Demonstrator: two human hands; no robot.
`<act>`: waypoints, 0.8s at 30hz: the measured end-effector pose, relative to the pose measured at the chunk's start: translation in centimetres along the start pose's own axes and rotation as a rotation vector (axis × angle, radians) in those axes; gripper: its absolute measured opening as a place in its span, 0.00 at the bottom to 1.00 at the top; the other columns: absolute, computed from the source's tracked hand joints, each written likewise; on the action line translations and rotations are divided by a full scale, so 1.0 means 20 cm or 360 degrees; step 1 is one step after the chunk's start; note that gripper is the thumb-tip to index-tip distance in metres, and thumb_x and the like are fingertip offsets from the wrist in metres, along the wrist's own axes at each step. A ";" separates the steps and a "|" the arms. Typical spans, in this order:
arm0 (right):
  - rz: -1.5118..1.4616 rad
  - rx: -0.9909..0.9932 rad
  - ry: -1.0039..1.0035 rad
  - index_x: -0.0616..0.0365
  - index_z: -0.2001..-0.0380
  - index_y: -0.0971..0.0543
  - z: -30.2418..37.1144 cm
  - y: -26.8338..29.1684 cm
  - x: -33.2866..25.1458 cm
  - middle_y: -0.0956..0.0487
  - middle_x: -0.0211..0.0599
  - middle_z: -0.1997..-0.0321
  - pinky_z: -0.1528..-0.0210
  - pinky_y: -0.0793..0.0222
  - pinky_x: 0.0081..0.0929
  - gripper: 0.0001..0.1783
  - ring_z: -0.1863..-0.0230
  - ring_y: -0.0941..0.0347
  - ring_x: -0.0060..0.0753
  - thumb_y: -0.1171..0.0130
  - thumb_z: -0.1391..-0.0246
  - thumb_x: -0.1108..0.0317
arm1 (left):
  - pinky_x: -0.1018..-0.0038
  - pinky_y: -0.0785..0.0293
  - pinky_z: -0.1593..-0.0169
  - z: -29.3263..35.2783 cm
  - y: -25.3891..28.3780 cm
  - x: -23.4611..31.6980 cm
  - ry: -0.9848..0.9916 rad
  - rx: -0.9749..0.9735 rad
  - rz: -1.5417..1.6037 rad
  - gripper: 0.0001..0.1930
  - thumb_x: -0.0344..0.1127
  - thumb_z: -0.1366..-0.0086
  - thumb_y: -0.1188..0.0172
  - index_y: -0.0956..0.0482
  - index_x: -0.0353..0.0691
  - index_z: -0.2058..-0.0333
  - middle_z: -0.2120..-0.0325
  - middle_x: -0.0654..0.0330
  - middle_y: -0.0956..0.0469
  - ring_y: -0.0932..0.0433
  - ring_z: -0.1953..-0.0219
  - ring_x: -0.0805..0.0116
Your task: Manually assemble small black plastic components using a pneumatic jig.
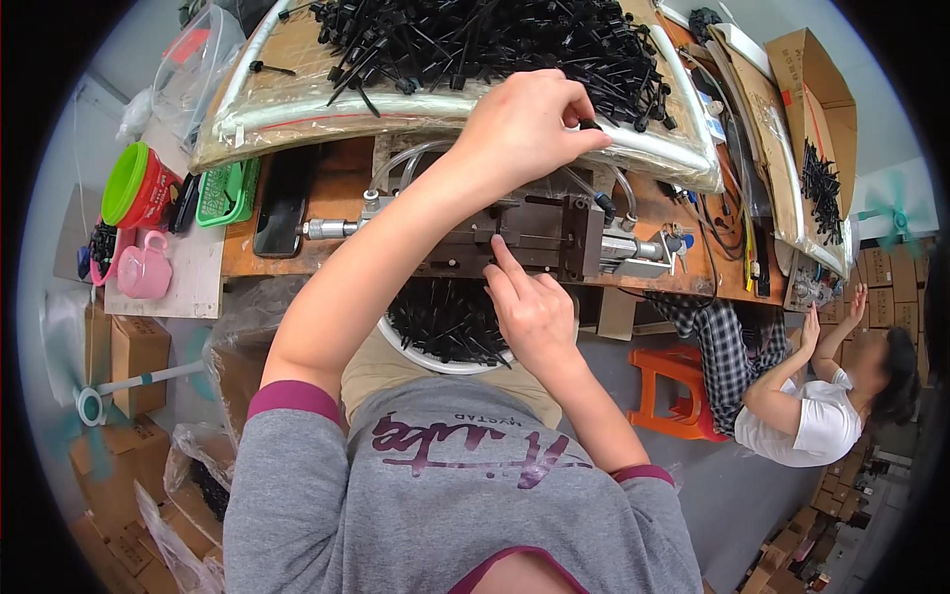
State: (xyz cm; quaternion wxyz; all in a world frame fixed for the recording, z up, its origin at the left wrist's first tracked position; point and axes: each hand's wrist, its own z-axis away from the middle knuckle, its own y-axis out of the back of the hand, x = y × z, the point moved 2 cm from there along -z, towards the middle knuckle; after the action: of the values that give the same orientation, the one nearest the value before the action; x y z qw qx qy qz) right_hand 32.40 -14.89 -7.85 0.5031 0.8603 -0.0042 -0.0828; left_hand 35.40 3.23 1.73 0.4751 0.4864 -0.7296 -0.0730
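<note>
Left hand pinching one black part above the tray's near edge, right index finger at the fixture.
The left hand (529, 124) has thumb and forefinger closed on one black part (591, 125), mostly hidden, so its pointing direction and long axis cannot be told. The right hand (534, 312) stretches its index finger to the middle of one dark metal fixture (582, 238), whose long axis runs left to right; whether its curled fingers hold anything cannot be told. One loose black piece (271, 68) lies on the cardboard tray (267, 99), head left, stem pointing right. Beside it is one heap (495, 49) of similar pieces, too many to count; more fill one white bowl (445, 368) below the fixture.
</note>
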 end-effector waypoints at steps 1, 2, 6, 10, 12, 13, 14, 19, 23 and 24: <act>-0.0007 -0.0027 -0.0001 0.64 0.64 0.21 0.00 0.00 0.01 0.21 0.55 0.42 0.68 0.29 0.25 0.13 0.77 0.22 0.28 0.40 0.58 0.76 | 0.72 0.22 0.64 0.03 0.04 0.03 0.0011 -0.0020 0.0104 0.17 0.44 0.45 0.26 0.14 0.36 0.65 0.72 0.59 0.20 0.18 0.68 0.69; -0.0019 -0.0044 -0.0015 0.64 0.64 0.22 0.00 0.00 0.01 0.21 0.56 0.42 0.69 0.29 0.25 0.13 0.77 0.22 0.29 0.40 0.58 0.76 | 0.75 0.19 0.63 0.05 0.09 0.06 0.0075 -0.0083 0.0186 0.14 0.38 0.43 0.26 0.14 0.36 0.62 0.68 0.60 0.20 0.17 0.65 0.73; -0.0036 -0.0093 -0.0027 0.64 0.65 0.22 0.00 0.00 0.00 0.22 0.57 0.42 0.71 0.28 0.26 0.13 0.78 0.22 0.30 0.40 0.58 0.76 | 0.76 0.14 0.59 0.23 0.19 0.12 0.0079 0.0025 0.0461 0.12 0.27 0.43 0.28 0.14 0.38 0.59 0.56 0.59 0.21 0.17 0.60 0.71; -0.0014 -0.0263 -0.0101 0.62 0.64 0.22 -0.03 0.05 0.00 0.19 0.51 0.46 0.70 0.24 0.31 0.13 0.74 0.20 0.35 0.37 0.56 0.74 | 0.75 0.14 0.58 0.41 0.20 0.13 -0.0061 0.0054 0.0324 0.13 0.25 0.45 0.29 0.14 0.37 0.59 0.53 0.57 0.21 0.18 0.56 0.68; -0.0333 -0.0231 -0.0177 0.60 0.62 0.21 -0.09 0.14 0.07 0.18 0.45 0.51 0.68 0.23 0.33 0.13 0.70 0.18 0.38 0.35 0.54 0.72 | 0.70 0.17 0.54 0.53 0.19 0.13 -0.0087 0.0026 0.0170 0.15 0.26 0.46 0.29 0.16 0.37 0.57 0.49 0.54 0.21 0.18 0.53 0.60; -0.0500 -0.0212 -0.0210 0.59 0.62 0.21 -0.13 0.18 0.12 0.17 0.43 0.53 0.67 0.22 0.34 0.13 0.68 0.18 0.40 0.34 0.52 0.71 | 0.68 0.18 0.52 0.59 0.19 0.13 -0.0092 0.0000 0.0104 0.16 0.26 0.46 0.28 0.16 0.36 0.57 0.48 0.53 0.21 0.18 0.52 0.58; -0.0651 0.0058 -0.0295 0.55 0.61 0.20 -0.19 0.21 0.19 0.17 0.38 0.59 0.63 0.21 0.37 0.14 0.63 0.18 0.44 0.31 0.51 0.68 | 0.68 0.19 0.51 0.65 0.17 0.12 -0.0089 -0.0039 0.0058 0.16 0.27 0.46 0.28 0.16 0.36 0.58 0.48 0.52 0.22 0.18 0.52 0.57; 0.0044 0.0288 -0.0542 0.51 0.61 0.17 -0.56 0.45 0.59 0.22 0.33 0.61 0.64 0.26 0.36 0.11 0.67 0.21 0.38 0.33 0.49 0.70 | 0.68 0.19 0.55 0.88 0.06 0.09 -0.0073 -0.0202 -0.0263 0.14 0.30 0.48 0.28 0.18 0.37 0.61 0.44 0.53 0.22 0.17 0.54 0.58; 0.0426 -0.0010 -0.0432 0.51 0.59 0.17 -0.73 0.37 0.81 0.22 0.35 0.58 0.53 0.25 0.41 0.14 0.54 0.22 0.45 0.32 0.51 0.69 | 0.67 0.20 0.61 0.92 -0.05 0.03 -0.0100 -0.0271 -0.0390 0.14 0.31 0.50 0.28 0.19 0.39 0.64 0.43 0.53 0.23 0.17 0.63 0.59; 0.0393 -0.0050 -0.0435 0.52 0.60 0.17 -0.76 0.34 0.81 0.23 0.35 0.57 0.52 0.24 0.40 0.13 0.53 0.22 0.44 0.33 0.51 0.70 | 0.68 0.20 0.62 0.93 -0.07 0.03 -0.0140 -0.0248 -0.0464 0.14 0.31 0.51 0.28 0.20 0.39 0.64 0.43 0.53 0.23 0.17 0.66 0.60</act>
State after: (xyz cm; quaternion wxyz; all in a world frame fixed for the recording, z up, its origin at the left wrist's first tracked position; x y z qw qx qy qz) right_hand 51.23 -6.53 3.07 0.5176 0.8259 -0.1767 -0.1367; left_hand 22.16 -4.56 -8.73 0.4634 0.5452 -0.6636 -0.2185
